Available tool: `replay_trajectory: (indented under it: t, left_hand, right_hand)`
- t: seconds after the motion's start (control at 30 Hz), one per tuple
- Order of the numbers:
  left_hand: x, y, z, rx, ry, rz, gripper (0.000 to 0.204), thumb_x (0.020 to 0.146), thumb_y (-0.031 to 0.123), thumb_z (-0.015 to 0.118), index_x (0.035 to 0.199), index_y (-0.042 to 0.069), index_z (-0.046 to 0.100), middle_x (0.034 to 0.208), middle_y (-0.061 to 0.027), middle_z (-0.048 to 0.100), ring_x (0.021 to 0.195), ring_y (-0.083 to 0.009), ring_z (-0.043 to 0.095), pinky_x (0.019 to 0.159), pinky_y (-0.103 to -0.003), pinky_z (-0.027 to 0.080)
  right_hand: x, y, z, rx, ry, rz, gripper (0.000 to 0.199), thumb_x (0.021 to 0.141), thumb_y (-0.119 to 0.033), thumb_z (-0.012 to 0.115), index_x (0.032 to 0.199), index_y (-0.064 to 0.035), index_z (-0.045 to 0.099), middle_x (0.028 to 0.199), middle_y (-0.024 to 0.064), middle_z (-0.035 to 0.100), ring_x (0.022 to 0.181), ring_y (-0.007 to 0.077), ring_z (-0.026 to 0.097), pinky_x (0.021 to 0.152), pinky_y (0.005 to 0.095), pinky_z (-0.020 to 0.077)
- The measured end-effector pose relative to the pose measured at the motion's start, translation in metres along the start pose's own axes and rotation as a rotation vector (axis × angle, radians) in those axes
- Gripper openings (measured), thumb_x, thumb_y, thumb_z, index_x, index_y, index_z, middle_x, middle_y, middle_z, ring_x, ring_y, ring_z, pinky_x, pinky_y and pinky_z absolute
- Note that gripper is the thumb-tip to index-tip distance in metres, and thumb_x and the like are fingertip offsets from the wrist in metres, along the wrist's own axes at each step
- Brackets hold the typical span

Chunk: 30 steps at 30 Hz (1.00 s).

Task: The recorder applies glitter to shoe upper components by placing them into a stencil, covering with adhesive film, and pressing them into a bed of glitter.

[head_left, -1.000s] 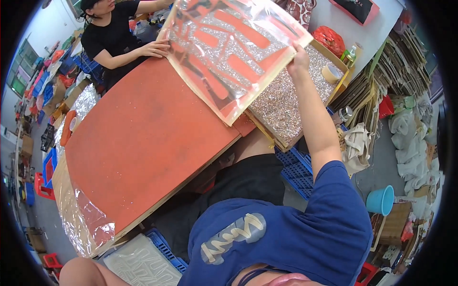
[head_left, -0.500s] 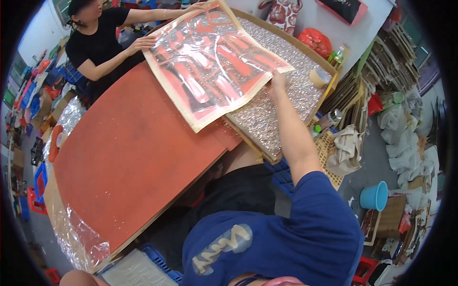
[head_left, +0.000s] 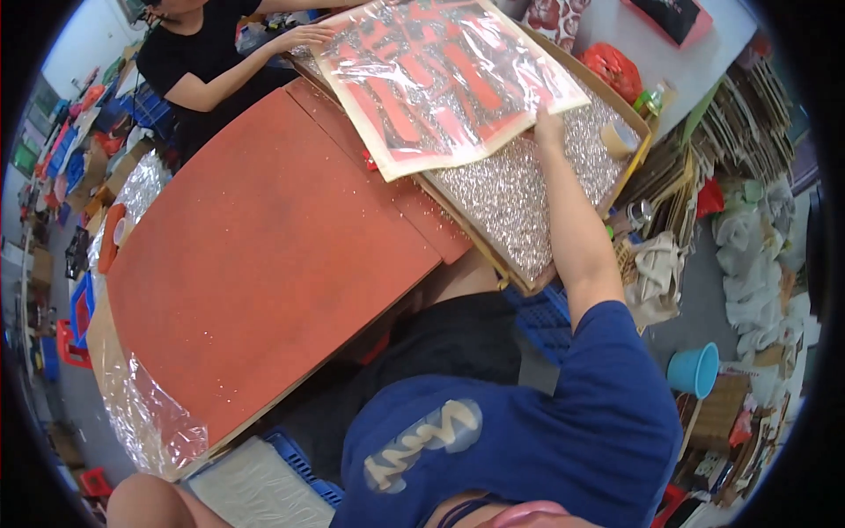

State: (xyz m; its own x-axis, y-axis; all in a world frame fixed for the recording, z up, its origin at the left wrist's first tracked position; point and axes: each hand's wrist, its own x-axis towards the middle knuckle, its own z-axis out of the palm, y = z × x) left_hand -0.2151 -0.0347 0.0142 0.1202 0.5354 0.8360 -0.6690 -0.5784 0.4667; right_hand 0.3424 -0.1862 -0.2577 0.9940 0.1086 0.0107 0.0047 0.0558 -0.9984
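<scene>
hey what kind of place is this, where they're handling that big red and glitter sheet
Probably a small craft workshop. The right hand holds a plastic-covered red sheet over a tray of silver glitter, beside a big red work board, with stacked cardboard around.

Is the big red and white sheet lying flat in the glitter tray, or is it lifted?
Lifted and tilted. The sheet hangs above the glitter tray, its near edge casting shadow; the right hand grips one corner, a co-worker's hand the far side.

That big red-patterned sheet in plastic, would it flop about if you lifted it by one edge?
Probably somewhat. The sheet is wide and thin, and two people hold it, the right hand at one edge and a co-worker's hand at another. Its glossy plastic cover looks slippery. It likely weighs little, though loose glitter in the tray could cling to it.
</scene>
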Motion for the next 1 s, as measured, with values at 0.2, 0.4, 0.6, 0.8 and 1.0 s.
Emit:
replay_trajectory:
  t: [0.2, 0.4, 0.6, 0.8, 1.0]
  left_hand:
    - [-0.009, -0.029, 0.025, 0.068, 0.000, -0.058, 0.054, 0.095, 0.037, 0.038, 0.126, -0.006, 0.049, 0.127, -0.0239, 0.052, 0.117, -0.0349, 0.051, 0.102, -0.041, 0.037]
    - [-0.005, -0.074, 0.048, 0.074, -0.057, -0.178, 0.054, 0.096, 0.035, 0.038, 0.126, -0.009, 0.048, 0.128, -0.0250, 0.051, 0.120, -0.0353, 0.049, 0.105, -0.041, 0.036]
    - [-0.018, -0.146, 0.077, 0.030, -0.099, -0.303, 0.055, 0.096, 0.033, 0.038, 0.127, -0.011, 0.046, 0.130, -0.0260, 0.049, 0.122, -0.0357, 0.048, 0.107, -0.041, 0.034]
    - [-0.094, -0.263, 0.156, 0.321, -0.557, -0.457, 0.039, 0.086, -0.004, 0.056, 0.125, -0.005, 0.052, 0.121, -0.0195, 0.059, 0.113, -0.0325, 0.057, 0.093, -0.035, 0.048]
    - [-0.159, -0.374, 0.203, 0.697, -1.141, -0.244, 0.066, 0.084, 0.026, 0.065, 0.135, -0.008, 0.038, 0.140, -0.0291, 0.037, 0.135, -0.0437, 0.027, 0.110, -0.054, 0.020]
  right_hand:
    - [0.069, 0.000, -0.037, -0.550, 0.051, 0.062, 0.046, 0.089, -0.038, 0.056, 0.093, 0.0065, 0.065, 0.078, 0.0223, 0.067, 0.067, 0.0310, 0.069, 0.055, 0.0392, 0.0543]
    - [0.091, -0.015, -0.080, -1.436, 0.122, -0.195, 0.049, 0.086, -0.045, 0.057, 0.105, -0.0011, 0.065, 0.112, 0.0249, 0.062, 0.107, 0.0360, 0.059, 0.087, 0.0458, 0.0478]
    - [0.103, -0.025, -0.123, -1.904, 0.464, -0.283, 0.061, 0.089, -0.048, 0.049, 0.136, -0.0084, 0.044, 0.139, 0.0283, 0.038, 0.132, 0.0440, 0.032, 0.106, 0.0583, 0.0199]
    - [0.120, -0.027, -0.140, -1.714, 0.508, 0.067, 0.058, 0.088, -0.046, 0.049, 0.133, -0.0092, 0.045, 0.138, 0.0239, 0.042, 0.130, 0.0414, 0.037, 0.103, 0.0656, 0.0151]
    - [0.131, -0.016, -0.157, -1.530, 0.532, -0.445, 0.022, 0.081, -0.015, 0.053, 0.095, -0.0076, 0.068, 0.107, 0.0148, 0.065, 0.110, 0.0349, 0.054, 0.099, 0.0706, 0.0185]
